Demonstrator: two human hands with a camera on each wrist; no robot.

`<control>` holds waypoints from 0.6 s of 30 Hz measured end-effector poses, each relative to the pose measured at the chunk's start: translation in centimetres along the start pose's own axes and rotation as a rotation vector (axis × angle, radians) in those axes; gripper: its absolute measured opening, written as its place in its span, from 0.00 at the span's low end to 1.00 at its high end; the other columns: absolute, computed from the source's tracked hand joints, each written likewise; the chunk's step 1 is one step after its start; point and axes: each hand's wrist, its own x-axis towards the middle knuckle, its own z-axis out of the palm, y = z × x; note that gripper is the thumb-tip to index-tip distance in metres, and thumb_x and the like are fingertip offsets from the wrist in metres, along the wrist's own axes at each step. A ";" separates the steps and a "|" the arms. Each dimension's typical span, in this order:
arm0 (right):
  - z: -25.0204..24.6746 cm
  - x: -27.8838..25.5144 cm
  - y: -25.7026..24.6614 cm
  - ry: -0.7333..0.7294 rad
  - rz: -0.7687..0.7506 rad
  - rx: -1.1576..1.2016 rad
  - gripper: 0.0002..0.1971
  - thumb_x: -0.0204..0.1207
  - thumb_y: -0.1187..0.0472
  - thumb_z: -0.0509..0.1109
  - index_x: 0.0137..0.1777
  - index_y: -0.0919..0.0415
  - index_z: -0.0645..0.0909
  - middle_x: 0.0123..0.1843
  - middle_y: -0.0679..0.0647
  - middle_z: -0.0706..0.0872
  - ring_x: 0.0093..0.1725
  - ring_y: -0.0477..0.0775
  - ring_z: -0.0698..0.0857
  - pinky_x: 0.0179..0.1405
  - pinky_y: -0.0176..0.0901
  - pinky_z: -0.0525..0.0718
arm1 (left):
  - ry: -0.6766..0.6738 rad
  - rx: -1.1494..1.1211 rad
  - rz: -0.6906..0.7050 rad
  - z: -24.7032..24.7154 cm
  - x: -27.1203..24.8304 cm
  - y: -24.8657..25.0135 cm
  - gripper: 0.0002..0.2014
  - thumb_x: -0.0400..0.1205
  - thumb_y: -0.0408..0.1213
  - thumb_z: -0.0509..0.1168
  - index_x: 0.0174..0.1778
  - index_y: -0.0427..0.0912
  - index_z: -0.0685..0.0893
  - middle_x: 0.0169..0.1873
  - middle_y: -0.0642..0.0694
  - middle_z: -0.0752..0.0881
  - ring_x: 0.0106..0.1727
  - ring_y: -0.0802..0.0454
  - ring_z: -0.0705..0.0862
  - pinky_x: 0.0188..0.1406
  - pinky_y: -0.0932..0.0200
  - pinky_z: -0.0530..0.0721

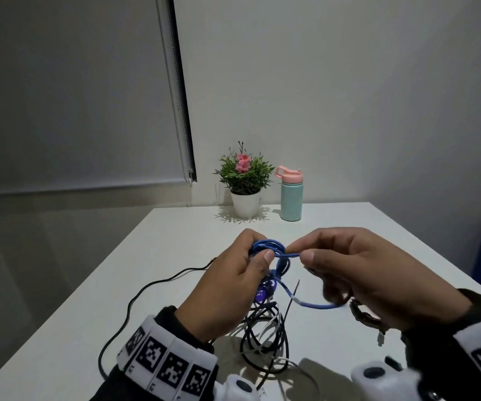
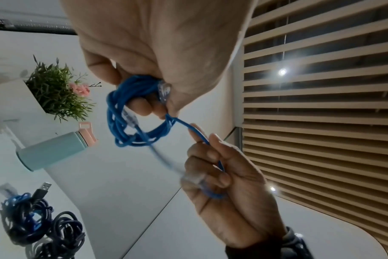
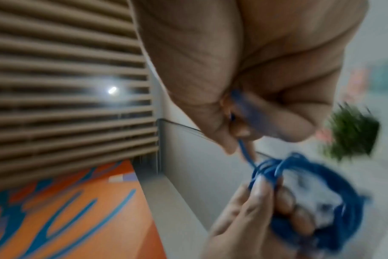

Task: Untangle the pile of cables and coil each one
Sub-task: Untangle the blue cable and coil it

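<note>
A blue cable (image 1: 268,246) is wound into a small coil (image 2: 131,115), which my left hand (image 1: 242,273) grips above the table, thumb pressed on its strands. My right hand (image 1: 358,270) pinches the cable's free end (image 1: 288,255) between thumb and forefinger just right of the coil. That tail loops down through my right palm, and a clear plug (image 2: 193,178) shows at its tip. The right wrist view is blurred but shows the same pinch on the cable (image 3: 246,150) and the coil (image 3: 310,175). Under my hands lies a tangle of black and white cables (image 1: 265,337).
A potted plant (image 1: 245,183) and a mint bottle with a pink lid (image 1: 290,195) stand at the far edge of the white table (image 1: 175,256). One black cable (image 1: 135,302) trails off to the left. A purple tag (image 1: 264,293) hangs below the coil.
</note>
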 end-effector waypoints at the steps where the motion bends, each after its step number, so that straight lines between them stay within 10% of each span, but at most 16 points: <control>1: -0.3 0.0 -0.2 0.021 -0.041 -0.082 0.08 0.80 0.66 0.69 0.46 0.57 0.90 0.29 0.52 0.81 0.28 0.49 0.75 0.27 0.36 0.79 | -0.002 0.036 0.003 0.1 0.0 -0.1 0.05 0.91 0.46 0.58 0.53 0.55 0.78 0.40 0.52 0.87 0.44 0.55 0.86 0.45 0.58 0.85; 6: -1.5 -0.2 -0.3 0.096 -0.128 0.063 0.06 0.78 0.66 0.71 0.46 0.55 0.88 0.26 0.48 0.77 0.22 0.49 0.70 0.20 0.38 0.76 | -0.074 -0.026 -0.056 0.0 -0.1 0.3 0.06 0.91 0.39 0.58 0.53 0.46 0.80 0.41 0.48 0.90 0.44 0.62 0.89 0.45 0.70 0.84; 12: -0.9 -0.8 -0.5 0.336 -0.513 -0.693 0.04 0.74 0.55 0.77 0.48 0.45 0.87 0.37 0.36 0.86 0.40 0.38 0.85 0.38 0.24 0.77 | -0.151 -0.016 -0.092 0.3 -0.3 0.6 0.06 0.91 0.36 0.56 0.55 0.46 0.79 0.42 0.45 0.91 0.46 0.60 0.90 0.52 0.62 0.87; 18: -1.0 -1.7 -0.9 0.032 -0.247 -0.954 0.08 0.80 0.45 0.66 0.40 0.41 0.82 0.33 0.24 0.81 0.36 0.29 0.81 0.29 0.28 0.73 | -0.060 0.024 -0.060 0.4 0.0 0.4 0.10 0.89 0.27 0.51 0.48 0.42 0.75 0.31 0.69 0.84 0.32 0.69 0.79 0.34 0.77 0.74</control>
